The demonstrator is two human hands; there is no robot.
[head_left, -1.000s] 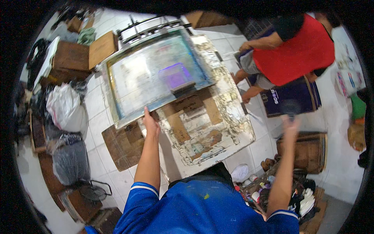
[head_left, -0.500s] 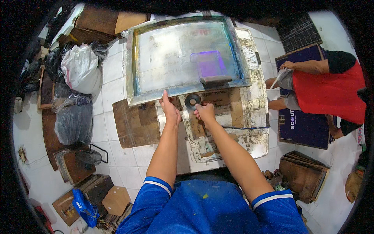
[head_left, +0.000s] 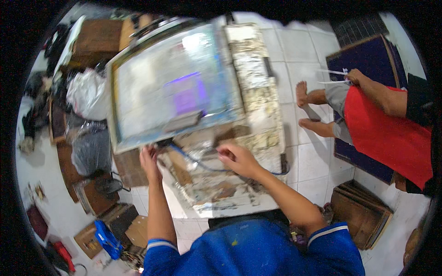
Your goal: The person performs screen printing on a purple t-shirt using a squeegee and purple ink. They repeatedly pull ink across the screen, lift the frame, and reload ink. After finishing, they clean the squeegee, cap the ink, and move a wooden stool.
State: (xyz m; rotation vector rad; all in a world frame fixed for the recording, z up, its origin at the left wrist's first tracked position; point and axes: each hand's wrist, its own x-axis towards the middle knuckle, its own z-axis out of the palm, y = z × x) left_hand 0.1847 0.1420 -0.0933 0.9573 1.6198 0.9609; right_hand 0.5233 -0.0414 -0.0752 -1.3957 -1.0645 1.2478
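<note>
Over the paint-crusted surface (head_left: 256, 117), had one framed printing screen (head_left: 147, 89), one grey squeegee (head_left: 184, 120) lying on its near end, and one blue cord (head_left: 185, 155) alongside. Had two bare hands out: left hand (head_left: 150, 162) near-vertical by the frame's near edge, fingers too blurred to tell any grip; right hand (head_left: 240, 160) slanting inward above the surface, fingers loosely curled, contents unclear.
</note>
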